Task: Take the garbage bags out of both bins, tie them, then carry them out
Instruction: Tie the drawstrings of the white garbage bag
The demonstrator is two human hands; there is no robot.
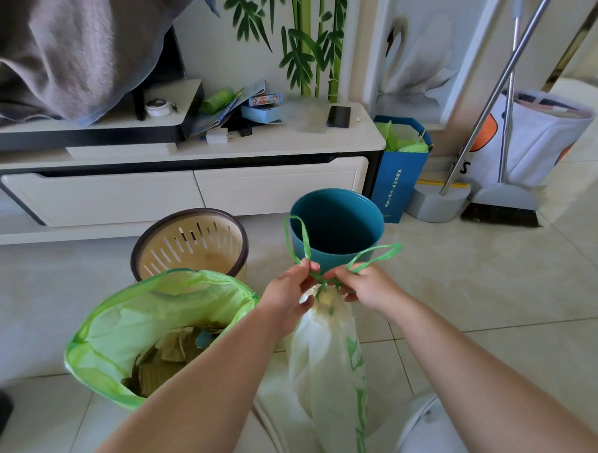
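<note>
Centre frame: left hand (288,297) and right hand (363,287) pinching green drawstring (300,241) at neck of white bag (325,358), fingers closed on string. Lower left: open green bag (123,323) on floor, paper scraps inside. Behind: beige bin (192,244), teal bin (337,224), both without bags. Right: blue paper bag (396,181), vertical yellow writing, unreadable.

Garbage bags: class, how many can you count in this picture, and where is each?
2. An open green garbage bag sits on the floor, lower left; a pale garbage bag hangs from both hands, centre.
</note>
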